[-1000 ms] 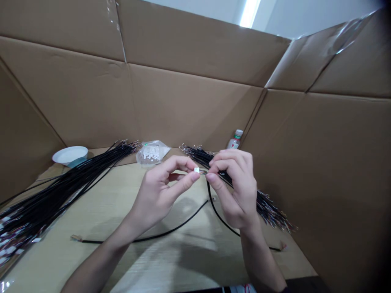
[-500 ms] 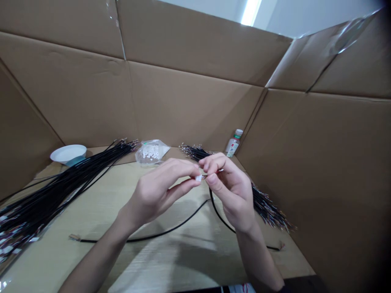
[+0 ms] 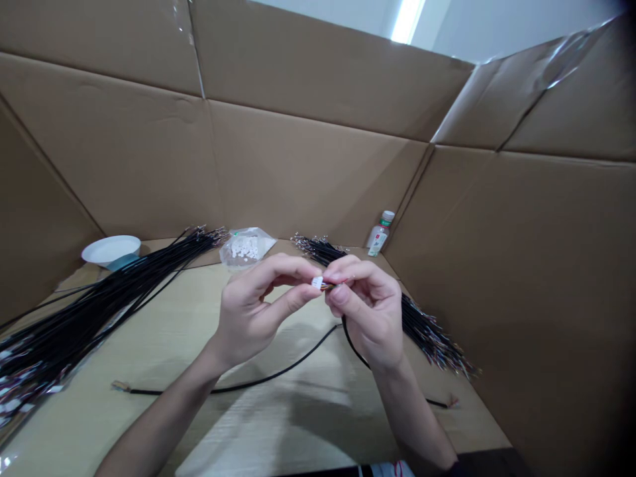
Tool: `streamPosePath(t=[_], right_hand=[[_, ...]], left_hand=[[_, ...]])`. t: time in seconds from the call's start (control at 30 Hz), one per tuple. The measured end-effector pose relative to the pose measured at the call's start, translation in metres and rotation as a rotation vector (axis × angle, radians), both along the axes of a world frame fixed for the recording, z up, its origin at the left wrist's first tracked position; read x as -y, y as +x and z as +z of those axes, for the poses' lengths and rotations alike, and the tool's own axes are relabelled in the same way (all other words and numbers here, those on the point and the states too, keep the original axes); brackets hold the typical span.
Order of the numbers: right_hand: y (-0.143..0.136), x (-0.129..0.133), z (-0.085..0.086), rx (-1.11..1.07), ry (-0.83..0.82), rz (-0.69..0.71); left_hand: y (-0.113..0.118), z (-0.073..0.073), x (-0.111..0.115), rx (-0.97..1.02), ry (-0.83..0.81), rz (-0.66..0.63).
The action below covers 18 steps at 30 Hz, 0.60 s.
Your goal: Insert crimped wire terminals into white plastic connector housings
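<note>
White connector [image 3: 317, 283], pinched between left hand [image 3: 251, 315] fingertips above the counter [image 3: 193, 331]; the right hand [image 3: 376, 318] grips thin coloured wires [image 3: 326, 286] at its side. Good handling likely calls for steady alignment, with wires guided straight, near their tips, without bending.
</note>
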State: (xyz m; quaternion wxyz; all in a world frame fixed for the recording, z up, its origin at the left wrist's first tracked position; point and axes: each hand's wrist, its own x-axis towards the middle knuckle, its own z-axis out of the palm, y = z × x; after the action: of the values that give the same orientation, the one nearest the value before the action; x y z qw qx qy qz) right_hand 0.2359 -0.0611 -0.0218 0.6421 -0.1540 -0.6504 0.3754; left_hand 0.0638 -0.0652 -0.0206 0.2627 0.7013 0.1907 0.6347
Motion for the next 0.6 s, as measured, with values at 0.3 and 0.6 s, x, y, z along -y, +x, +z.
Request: streamPosePath(t=[0.3,0.6], right_hand=[[0.000,-0.003,0.000,-0.005,-0.012,-0.087],[-0.002,0.016,0.010,0.161,0.210,-0.338]], left_hand=[[-0.005,0.007,0.001,-0.166,0.097,0.059],[-0.016,0.023,0.013,-0.319,0.107,0.102]])
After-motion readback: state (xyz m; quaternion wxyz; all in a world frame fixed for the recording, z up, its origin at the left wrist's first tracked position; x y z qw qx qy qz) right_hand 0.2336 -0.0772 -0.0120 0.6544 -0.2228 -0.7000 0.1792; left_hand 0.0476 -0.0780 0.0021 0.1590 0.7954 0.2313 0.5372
